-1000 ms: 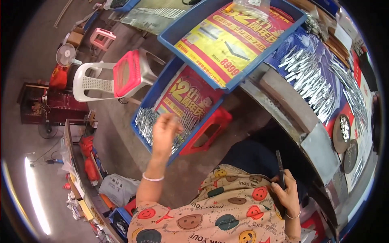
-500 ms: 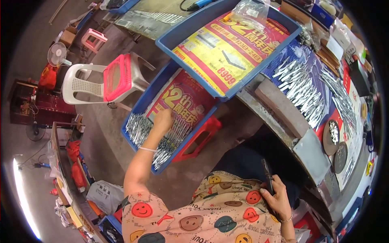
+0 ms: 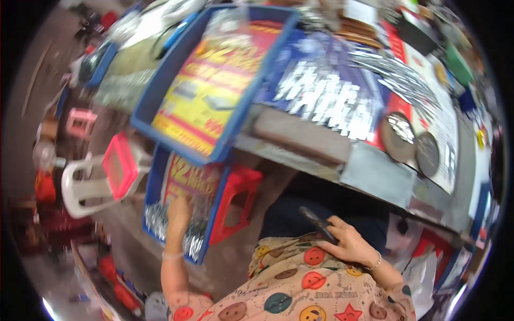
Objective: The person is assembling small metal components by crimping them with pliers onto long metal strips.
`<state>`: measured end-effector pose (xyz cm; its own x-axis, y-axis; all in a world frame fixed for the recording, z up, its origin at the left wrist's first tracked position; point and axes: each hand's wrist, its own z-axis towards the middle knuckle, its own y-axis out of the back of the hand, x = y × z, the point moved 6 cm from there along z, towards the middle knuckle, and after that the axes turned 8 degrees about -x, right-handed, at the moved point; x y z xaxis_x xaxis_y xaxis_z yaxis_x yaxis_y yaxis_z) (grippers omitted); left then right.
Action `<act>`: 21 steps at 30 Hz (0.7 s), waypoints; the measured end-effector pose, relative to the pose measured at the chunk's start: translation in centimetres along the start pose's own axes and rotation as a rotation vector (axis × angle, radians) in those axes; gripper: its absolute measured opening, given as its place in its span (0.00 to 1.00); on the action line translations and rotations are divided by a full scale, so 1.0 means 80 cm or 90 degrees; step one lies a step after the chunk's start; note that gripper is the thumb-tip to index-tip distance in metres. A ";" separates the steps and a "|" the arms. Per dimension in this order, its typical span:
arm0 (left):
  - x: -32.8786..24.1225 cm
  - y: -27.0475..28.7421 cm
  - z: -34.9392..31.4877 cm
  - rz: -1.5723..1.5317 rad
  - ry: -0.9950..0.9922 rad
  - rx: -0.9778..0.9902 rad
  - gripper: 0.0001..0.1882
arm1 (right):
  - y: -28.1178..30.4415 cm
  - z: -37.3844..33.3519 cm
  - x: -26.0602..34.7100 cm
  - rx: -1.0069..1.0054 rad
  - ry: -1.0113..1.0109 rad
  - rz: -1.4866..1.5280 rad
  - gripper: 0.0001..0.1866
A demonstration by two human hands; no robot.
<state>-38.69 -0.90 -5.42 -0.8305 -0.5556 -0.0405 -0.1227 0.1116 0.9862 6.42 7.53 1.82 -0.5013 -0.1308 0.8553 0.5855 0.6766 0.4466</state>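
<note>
My left hand (image 3: 180, 209) reaches down into the lower blue tray (image 3: 155, 174), above a row of slim shiny metal pieces (image 3: 194, 243). Blur and the back of the hand hide its fingers, so what they hold does not show. Close to my lap, my right hand (image 3: 347, 241) is closed round a dark, slim hand tool (image 3: 316, 222) whose far end points up and left. Printed red and yellow sheets line the lower tray and the larger upper blue tray (image 3: 140, 122).
The workbench (image 3: 380, 174) carries a pile of shiny metal strips (image 3: 326, 99) and two round dark discs (image 3: 427, 155), with a dark bar (image 3: 300, 136) along its near edge. A red stool (image 3: 235, 200) stands beside the lower tray. Left is a white chair (image 3: 80, 187) with a pink seat.
The view has swung right, so trays and chair sit further left and more of the bench shows. My left hand remains over the lower tray; my right still holds the dark tool, now tilted left.
</note>
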 end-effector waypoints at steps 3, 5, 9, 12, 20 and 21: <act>-0.102 0.081 -0.036 -0.121 -0.161 -0.053 0.06 | -0.001 -0.002 -0.013 -0.007 0.017 0.044 0.18; -0.175 0.121 -0.058 -0.276 -0.293 -0.042 0.06 | -0.002 -0.003 -0.016 -0.016 0.033 0.060 0.17; -0.323 0.170 -0.084 -0.459 -0.485 0.060 0.08 | -0.001 -0.011 -0.029 -0.035 0.050 0.069 0.19; -0.406 0.187 -0.075 -0.549 -0.559 0.050 0.08 | 0.008 -0.020 -0.039 -0.047 0.044 0.067 0.21; -0.585 0.161 -0.023 -0.446 -0.635 -0.085 0.05 | 0.035 -0.050 -0.068 -0.106 -0.011 0.059 0.21; -0.602 0.151 -0.015 -0.360 -0.638 -0.126 0.06 | 0.036 -0.053 -0.071 -0.111 -0.011 0.062 0.21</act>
<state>0.45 26.22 8.64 -0.7520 0.4246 -0.5042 -0.5996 -0.1228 0.7908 13.68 7.14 -0.65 -0.4469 -0.0565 0.8928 0.7324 0.5500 0.4014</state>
